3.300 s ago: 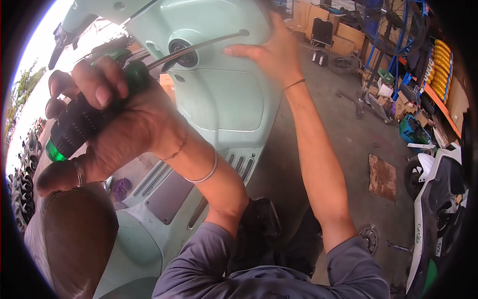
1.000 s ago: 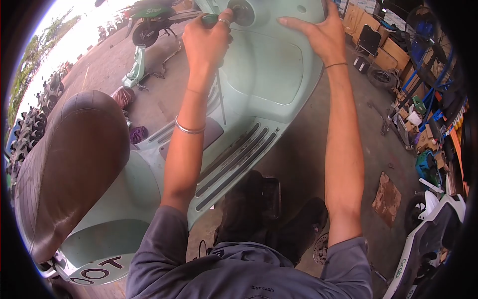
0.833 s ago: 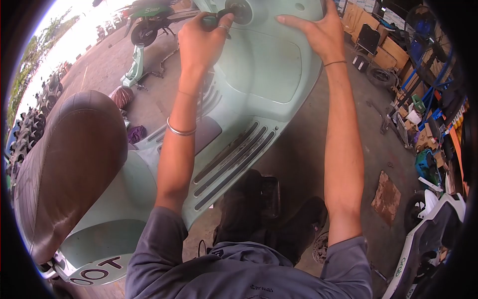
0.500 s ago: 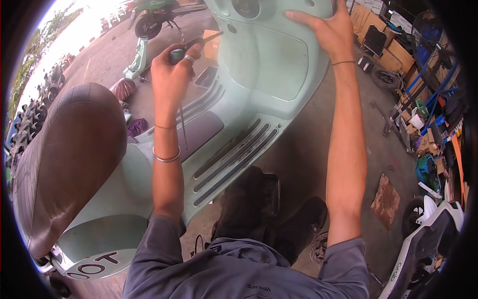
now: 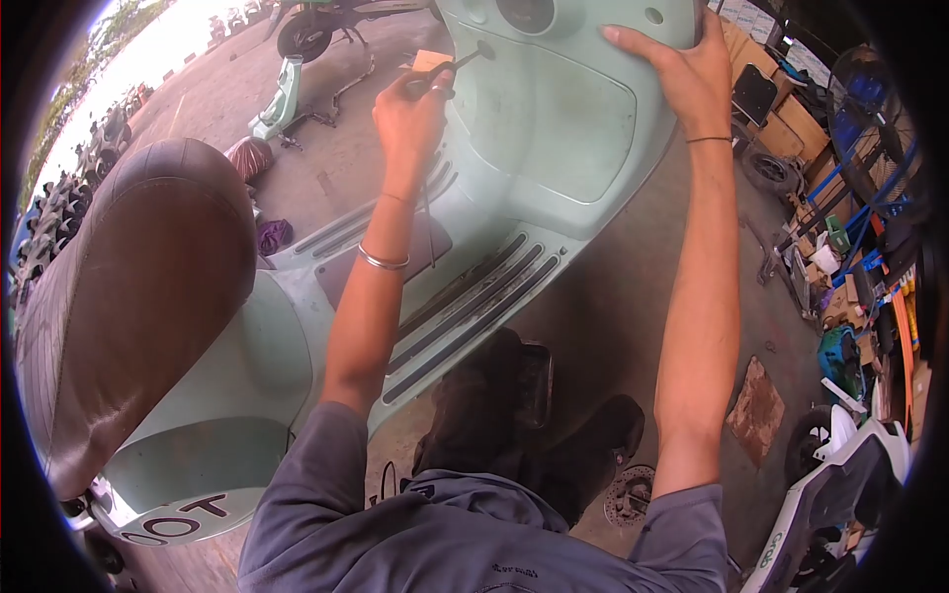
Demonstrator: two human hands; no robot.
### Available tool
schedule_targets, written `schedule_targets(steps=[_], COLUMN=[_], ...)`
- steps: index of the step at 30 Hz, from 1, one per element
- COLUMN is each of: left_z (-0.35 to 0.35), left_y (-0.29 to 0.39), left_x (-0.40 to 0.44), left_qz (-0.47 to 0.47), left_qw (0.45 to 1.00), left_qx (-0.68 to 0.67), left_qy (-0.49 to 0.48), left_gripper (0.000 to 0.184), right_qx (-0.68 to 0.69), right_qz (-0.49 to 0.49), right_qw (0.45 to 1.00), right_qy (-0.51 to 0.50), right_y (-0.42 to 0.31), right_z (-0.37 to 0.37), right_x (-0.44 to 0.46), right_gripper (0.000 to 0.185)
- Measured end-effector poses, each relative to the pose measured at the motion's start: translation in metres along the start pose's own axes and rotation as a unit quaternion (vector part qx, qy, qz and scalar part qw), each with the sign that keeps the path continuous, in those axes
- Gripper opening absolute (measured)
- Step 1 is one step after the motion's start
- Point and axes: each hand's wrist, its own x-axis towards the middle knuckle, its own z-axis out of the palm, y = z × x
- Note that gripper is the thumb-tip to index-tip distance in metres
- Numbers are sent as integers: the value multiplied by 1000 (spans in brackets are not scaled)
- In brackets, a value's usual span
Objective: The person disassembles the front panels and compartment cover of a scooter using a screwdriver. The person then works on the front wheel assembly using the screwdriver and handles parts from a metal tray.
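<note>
The left hand point(image 5: 407, 114) was up at the left side of the pale green, glossy scooter front panel point(image 5: 554, 124). Its thumb and fingers were closed together on a slim, dark, elongated piece point(image 5: 463, 63), whose tip lay at the small oval recess point(image 5: 485, 49) on the panel's upper left. The grip covered the piece's near end, and its exact kind was hard to make out. A thin, straight metal rod point(image 5: 431, 237) slanted down beside the left wrist, left of the panel's lower part; its upper end was hidden by the hand and forearm.

The right hand point(image 5: 695, 77) was at the panel's upper right edge, thumb on the front face and spread well apart from the index finger. The other fingers were mostly out of sight, so how firmly they gripped could not be told.

Above the panel's inset lid outline, a round, dark opening point(image 5: 526, 12) was cut off by the top of the view. A brown, stitched leather seat point(image 5: 148, 247) stood left of the panel and nearer the person, above dark lettering point(image 5: 183, 524) only partly visible. Behind the left hand, an orange-tan box point(image 5: 432, 61) was partly covered.
</note>
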Motion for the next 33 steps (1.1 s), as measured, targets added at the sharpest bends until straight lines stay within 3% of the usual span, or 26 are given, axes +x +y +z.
schedule_targets(steps=[4, 13, 15, 22, 27, 33], left_z=[0, 9, 4, 1, -7, 22], left_y=[3, -9, 1, 31, -1, -25], left_x=[-7, 4, 10, 9, 10, -3], left_qz=[-18, 64, -15, 45, -23, -17], left_qw=[999, 998, 1000, 998, 994, 996], left_qx=[13, 5, -16, 34, 21, 36], left_qy=[-28, 0, -23, -30, -105, -84], left_gripper=[35, 27, 32, 36, 33, 30], right_qx=[-37, 6, -5, 22, 5, 31], right_qz=[2, -5, -10, 13, 15, 8], right_qw=[999, 1000, 1000, 1000, 1000, 999], right_qy=[4, 4, 6, -2, 4, -2], right_y=[-2, 1, 2, -3, -4, 0], right_z=[-1, 0, 1, 2, 2, 2], right_x=[-2, -3, -2, -3, -2, 1], right_gripper=[85, 84, 84, 85, 85, 83])
